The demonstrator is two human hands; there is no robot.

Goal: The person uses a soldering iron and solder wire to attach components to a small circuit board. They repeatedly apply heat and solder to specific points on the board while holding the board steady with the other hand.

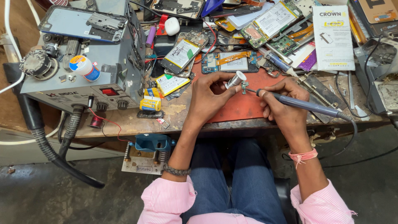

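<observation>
On the red mat (236, 110), the left hand (209, 97) pinches a solder spool (235, 79) beside the small board (244, 86); the right hand (284, 103) wraps its fingers around the soldering iron (298, 103) like a pen, steadying its tip there.

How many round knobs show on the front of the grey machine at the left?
2: the left knob and the right knob, side by side below the red switch on the grey machine. Others may be hidden.

The left hand (209, 99) covers most of the silver tube (235, 79) it pinches. The small circuit board (244, 86) at centre is too tiny to read (components indistinct) — the soldering iron (304, 105) tip blurs against it. Bottom edge cuts both pink sleeves (166, 203).
</observation>
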